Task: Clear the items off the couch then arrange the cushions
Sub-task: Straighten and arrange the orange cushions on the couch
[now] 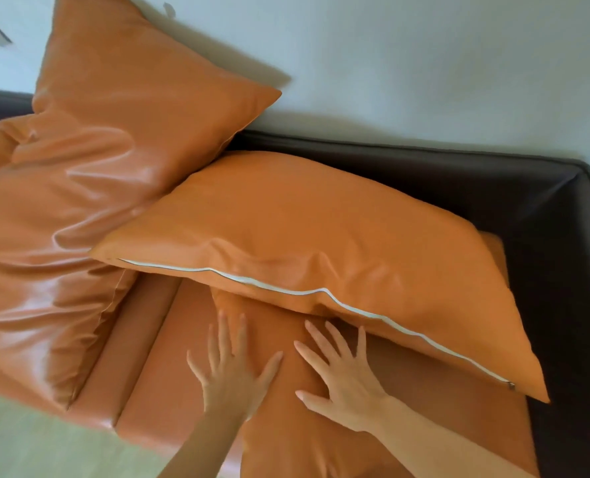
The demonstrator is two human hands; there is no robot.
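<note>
Arranging cushions, couch looks cleared | my left hand (229, 372) and right hand (343, 376) flat, fingers spread, holding nothing, on orange leather seat cushion (190, 374) | next: stand zippered orange leather back cushion (321, 232) against dark brown couch backrest (424, 167)

Glossy, smooth leather-look cushions (307, 229)

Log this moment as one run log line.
left hand open, flat on seat cushion | right hand open, same | zippered cushion lying above
</note>
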